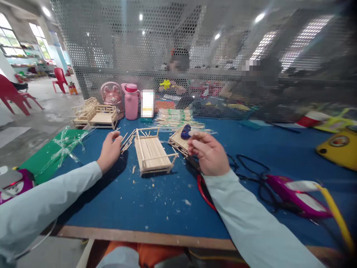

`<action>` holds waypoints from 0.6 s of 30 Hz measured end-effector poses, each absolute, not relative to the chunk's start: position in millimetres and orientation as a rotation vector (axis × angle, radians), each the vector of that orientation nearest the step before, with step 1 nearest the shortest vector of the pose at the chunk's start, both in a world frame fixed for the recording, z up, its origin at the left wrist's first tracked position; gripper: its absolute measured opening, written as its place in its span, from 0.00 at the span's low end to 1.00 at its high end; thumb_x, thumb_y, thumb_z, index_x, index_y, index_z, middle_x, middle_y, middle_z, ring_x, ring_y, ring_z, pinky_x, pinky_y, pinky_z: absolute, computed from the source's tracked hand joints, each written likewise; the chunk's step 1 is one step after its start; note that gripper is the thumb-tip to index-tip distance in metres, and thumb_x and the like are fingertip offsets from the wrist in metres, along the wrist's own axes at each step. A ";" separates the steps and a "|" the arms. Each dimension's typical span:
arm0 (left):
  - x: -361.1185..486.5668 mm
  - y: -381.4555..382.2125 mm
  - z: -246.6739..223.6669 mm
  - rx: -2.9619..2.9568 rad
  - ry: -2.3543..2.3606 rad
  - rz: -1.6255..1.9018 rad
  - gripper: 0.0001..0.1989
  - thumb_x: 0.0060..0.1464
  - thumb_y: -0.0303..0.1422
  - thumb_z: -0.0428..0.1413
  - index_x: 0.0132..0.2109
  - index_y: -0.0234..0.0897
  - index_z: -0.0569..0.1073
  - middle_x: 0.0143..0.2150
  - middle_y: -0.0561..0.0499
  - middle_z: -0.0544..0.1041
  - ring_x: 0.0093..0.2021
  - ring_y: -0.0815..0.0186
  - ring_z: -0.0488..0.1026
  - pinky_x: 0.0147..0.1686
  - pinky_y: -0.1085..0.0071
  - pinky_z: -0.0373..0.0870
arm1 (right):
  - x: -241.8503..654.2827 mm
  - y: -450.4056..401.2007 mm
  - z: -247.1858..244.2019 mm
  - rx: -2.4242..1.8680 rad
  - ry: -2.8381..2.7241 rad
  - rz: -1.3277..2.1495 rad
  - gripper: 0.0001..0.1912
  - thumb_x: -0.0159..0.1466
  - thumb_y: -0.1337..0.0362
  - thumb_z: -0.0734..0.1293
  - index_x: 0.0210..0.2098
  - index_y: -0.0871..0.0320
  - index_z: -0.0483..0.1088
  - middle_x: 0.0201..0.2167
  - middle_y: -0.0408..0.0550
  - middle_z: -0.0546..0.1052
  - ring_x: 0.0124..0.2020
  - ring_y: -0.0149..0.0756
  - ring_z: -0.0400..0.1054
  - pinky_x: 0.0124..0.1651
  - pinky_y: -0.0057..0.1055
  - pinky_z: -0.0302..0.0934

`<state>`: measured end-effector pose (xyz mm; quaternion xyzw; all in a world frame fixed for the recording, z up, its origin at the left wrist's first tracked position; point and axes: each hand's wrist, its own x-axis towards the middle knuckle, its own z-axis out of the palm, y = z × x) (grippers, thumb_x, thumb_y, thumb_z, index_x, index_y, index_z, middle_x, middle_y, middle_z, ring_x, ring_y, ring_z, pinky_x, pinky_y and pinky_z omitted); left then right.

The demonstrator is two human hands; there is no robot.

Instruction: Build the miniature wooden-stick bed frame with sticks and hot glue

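Observation:
A small bed-like frame of pale sticks [153, 152] stands on the blue table between my hands. My left hand [111, 149] is at its left, fingers curled beside a loose pile of sticks [128, 142]; whatever the fingertips hold, if anything, is too small to make out. To the frame's right, my right hand [209, 152] is closed in a pinch next to a dark blue object [185, 131]; what it pinches is unclear. That blue object sits over a flat stick piece [178, 141], partly hidden by my right hand.
Behind are a finished-looking stick model [96, 115], a pink bottle [131, 102] and bundled sticks [175, 118]. Dark cables and a purple device [298, 195] lie right; a green sheet [55, 152] lies left. A person sits behind the perforated screen [125, 48].

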<state>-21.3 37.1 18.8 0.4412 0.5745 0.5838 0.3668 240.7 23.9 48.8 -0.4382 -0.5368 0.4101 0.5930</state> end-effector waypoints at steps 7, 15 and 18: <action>2.2 -71.7 44.0 2.145 1.094 1.167 0.20 0.43 0.37 0.64 0.46 0.42 0.76 0.40 0.45 0.77 0.37 0.61 0.73 0.39 0.70 0.70 | 212.7 -92.9 31.4 -0.864 -1.509 1.788 0.26 0.53 0.57 0.69 0.51 0.54 0.67 0.20 0.37 0.66 0.18 0.24 0.55 0.20 0.24 0.48; 19.0 -66.6 9.1 2.232 0.713 0.868 0.12 0.56 0.33 0.54 0.45 0.41 0.79 0.38 0.43 0.82 0.38 0.62 0.79 0.38 0.72 0.73 | 208.7 -117.1 -9.1 -0.902 -1.437 1.829 0.26 0.51 0.61 0.69 0.50 0.59 0.68 0.21 0.39 0.69 0.19 0.24 0.57 0.22 0.23 0.48; 18.4 -66.3 4.9 2.281 0.549 0.785 0.13 0.58 0.30 0.52 0.47 0.40 0.78 0.40 0.43 0.81 0.40 0.63 0.79 0.39 0.73 0.73 | 220.7 -123.8 -9.7 -0.996 -1.516 1.798 0.27 0.52 0.60 0.70 0.51 0.59 0.69 0.22 0.40 0.70 0.20 0.24 0.57 0.24 0.24 0.49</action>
